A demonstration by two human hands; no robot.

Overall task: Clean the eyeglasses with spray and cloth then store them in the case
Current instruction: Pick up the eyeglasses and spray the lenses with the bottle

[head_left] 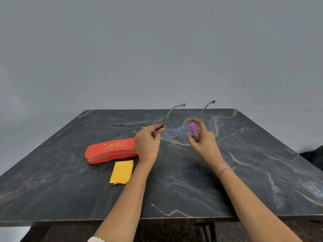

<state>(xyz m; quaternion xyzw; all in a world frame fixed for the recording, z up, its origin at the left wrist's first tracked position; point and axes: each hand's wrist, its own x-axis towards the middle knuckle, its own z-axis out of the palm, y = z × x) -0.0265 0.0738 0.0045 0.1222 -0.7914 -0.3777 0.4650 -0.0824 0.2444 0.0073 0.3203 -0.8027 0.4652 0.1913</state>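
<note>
Above the middle of the table, my left hand (147, 141) pinches the blue-framed eyeglasses (170, 132) at their left hinge. Their temples are unfolded and point away from me. My right hand (203, 137) grips a small pink spray bottle (193, 128), held right in front of the right lens, with a finger on its top. A red eyeglass case (110, 151) lies shut on the table to the left of my left hand. A yellow cloth (121, 172) lies flat just in front of the case.
The dark marbled table (192, 189) has its front edge close to me and its far edge against a plain grey wall. A dark object (314, 156) shows beyond the table's right edge.
</note>
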